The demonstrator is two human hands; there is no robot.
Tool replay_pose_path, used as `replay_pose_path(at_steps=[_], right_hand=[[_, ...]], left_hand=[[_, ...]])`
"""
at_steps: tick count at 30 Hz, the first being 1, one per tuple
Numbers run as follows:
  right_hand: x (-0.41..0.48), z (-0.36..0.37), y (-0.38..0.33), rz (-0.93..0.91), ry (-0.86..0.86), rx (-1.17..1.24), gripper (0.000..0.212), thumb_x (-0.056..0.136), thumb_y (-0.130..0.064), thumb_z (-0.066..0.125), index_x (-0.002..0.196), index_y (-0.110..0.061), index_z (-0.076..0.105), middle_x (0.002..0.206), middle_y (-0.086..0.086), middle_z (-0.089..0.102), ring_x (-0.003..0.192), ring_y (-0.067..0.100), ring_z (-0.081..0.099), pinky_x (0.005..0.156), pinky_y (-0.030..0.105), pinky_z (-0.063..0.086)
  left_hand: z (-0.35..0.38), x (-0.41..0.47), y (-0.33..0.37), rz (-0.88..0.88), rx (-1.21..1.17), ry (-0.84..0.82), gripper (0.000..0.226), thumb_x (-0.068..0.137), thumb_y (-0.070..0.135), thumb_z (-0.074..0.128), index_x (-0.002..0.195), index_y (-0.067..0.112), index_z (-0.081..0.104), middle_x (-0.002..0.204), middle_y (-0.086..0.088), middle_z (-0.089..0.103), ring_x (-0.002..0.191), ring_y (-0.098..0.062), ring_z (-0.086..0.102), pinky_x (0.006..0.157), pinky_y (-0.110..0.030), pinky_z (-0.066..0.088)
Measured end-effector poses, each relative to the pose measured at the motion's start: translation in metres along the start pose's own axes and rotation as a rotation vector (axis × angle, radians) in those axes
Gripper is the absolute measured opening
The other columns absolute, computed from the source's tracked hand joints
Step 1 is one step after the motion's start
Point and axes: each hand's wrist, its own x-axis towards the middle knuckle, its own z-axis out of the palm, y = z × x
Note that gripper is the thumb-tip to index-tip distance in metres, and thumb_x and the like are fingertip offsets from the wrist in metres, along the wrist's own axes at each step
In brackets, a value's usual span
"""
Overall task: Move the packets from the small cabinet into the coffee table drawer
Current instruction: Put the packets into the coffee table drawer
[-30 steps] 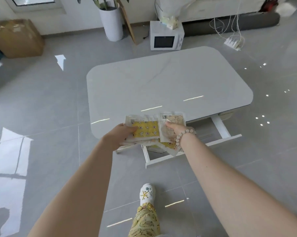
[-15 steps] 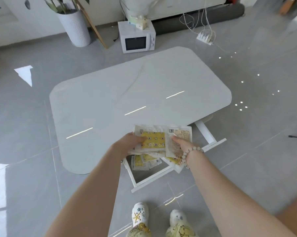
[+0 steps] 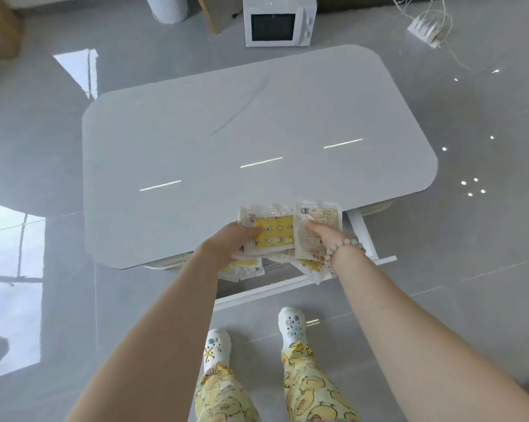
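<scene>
Both hands hold a stack of packets [image 3: 290, 213] level above the open drawer [image 3: 272, 289] of the coffee table [image 3: 257, 117].

The left hand [image 3: 226, 243] grips the stack's left edge. Its thumb presses down on the yellow packet [image 3: 274, 231] on top, and its fingers curl underneath, out of sight.

The right hand [image 3: 319, 236] pinches the right edge, with what appears to be the thumb flat on the pale packet [image 3: 318, 217]. The fingers below cannot be seen.

Gripping opposite edges likely keeps the loose, slippery stack from fanning out. Directly below the fingers, more packets [image 3: 248, 269] lie in the drawer. One corner of the held stack droops beneath the right wrist.

Judgement: the stack is positioned for lowering into the drawer. Release both edges together.
</scene>
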Motion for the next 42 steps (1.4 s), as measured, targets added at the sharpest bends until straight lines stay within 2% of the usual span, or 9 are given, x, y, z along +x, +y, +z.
replay_pose_path(at_steps=[3,5,8,16,26,31,34,39,42], right_hand=[[0.016,-0.007,-0.001,0.003,-0.046,-0.074,0.083,0.067,-0.066,0.069,0.133,-0.02,0.052,0.14,0.003,0.05,0.123,0.025,0.051,0.08,0.034,0.039],[0.02,-0.005,0.0,0.027,-0.069,-0.099,0.077,0.071,-0.061,0.07,0.134,-0.02,0.053,0.141,0.004,0.049,0.125,0.026,0.049,0.084,0.036,0.042],[0.029,0.0,0.012,0.054,-0.142,-0.139,0.068,0.083,-0.051,0.064,0.138,-0.014,0.047,0.146,0.009,0.043,0.13,0.028,0.045,0.099,0.039,0.04],[0.069,0.019,0.034,0.161,-0.173,-0.131,0.071,0.085,-0.042,0.065,0.141,-0.006,0.04,0.144,0.012,0.043,0.13,0.032,0.044,0.108,0.042,0.037],[0.189,0.062,0.08,0.203,-0.024,-0.209,0.086,0.073,-0.053,0.073,0.137,-0.004,0.044,0.137,0.013,0.05,0.122,0.034,0.05,0.1,0.041,0.043],[0.25,0.099,0.103,0.19,-0.03,-0.241,0.094,0.074,-0.052,0.073,0.143,-0.003,0.034,0.145,0.015,0.042,0.13,0.033,0.044,0.103,0.042,0.039],[0.291,0.125,0.123,0.151,-0.065,-0.323,0.092,0.069,-0.066,0.069,0.139,-0.01,0.044,0.138,0.011,0.05,0.123,0.031,0.051,0.098,0.04,0.043],[0.351,0.157,0.155,0.112,-0.124,-0.317,0.051,0.08,-0.046,0.065,0.12,-0.016,0.053,0.119,0.007,0.058,0.097,0.024,0.054,0.08,0.033,0.039],[0.368,0.16,0.167,0.081,-0.079,-0.348,0.051,0.078,-0.04,0.066,0.12,-0.013,0.056,0.113,0.005,0.061,0.095,0.024,0.057,0.074,0.032,0.039]], left_hand=[[0.016,0.008,-0.012,-0.036,-0.061,0.027,0.019,0.096,0.021,0.056,0.108,0.009,0.062,0.105,-0.006,0.069,0.1,-0.024,0.065,0.088,-0.034,0.053],[0.02,0.012,-0.022,-0.07,-0.067,0.039,0.019,0.094,0.025,0.058,0.104,0.011,0.065,0.103,-0.005,0.071,0.101,-0.025,0.066,0.095,-0.041,0.051],[0.023,0.019,-0.036,-0.121,-0.046,0.079,0.028,0.092,0.026,0.061,0.114,0.009,0.063,0.108,-0.008,0.071,0.101,-0.027,0.067,0.097,-0.045,0.05],[0.022,0.063,-0.073,-0.215,-0.108,0.104,0.03,0.093,0.022,0.06,0.118,0.007,0.06,0.114,-0.01,0.068,0.104,-0.027,0.065,0.096,-0.042,0.05],[0.037,0.173,-0.146,-0.292,-0.223,0.093,0.011,0.094,0.021,0.058,0.104,0.016,0.061,0.102,-0.001,0.068,0.107,-0.021,0.062,0.104,-0.04,0.044],[0.03,0.232,-0.179,-0.299,-0.215,0.124,0.03,0.094,0.024,0.057,0.121,0.009,0.056,0.108,-0.003,0.065,0.106,-0.02,0.059,0.101,-0.036,0.044],[0.022,0.264,-0.2,-0.354,-0.222,0.173,0.053,0.092,0.028,0.06,0.137,0.006,0.043,0.124,-0.007,0.057,0.106,-0.02,0.053,0.091,-0.031,0.039],[0.013,0.301,-0.226,-0.381,-0.26,0.202,0.054,0.093,0.027,0.059,0.14,0.008,0.039,0.13,-0.006,0.052,0.101,-0.016,0.045,0.087,-0.027,0.032],[0.014,0.312,-0.233,-0.37,-0.268,0.185,0.047,0.095,0.024,0.056,0.137,0.007,0.042,0.119,-0.005,0.054,0.098,-0.013,0.043,0.084,-0.025,0.031]])
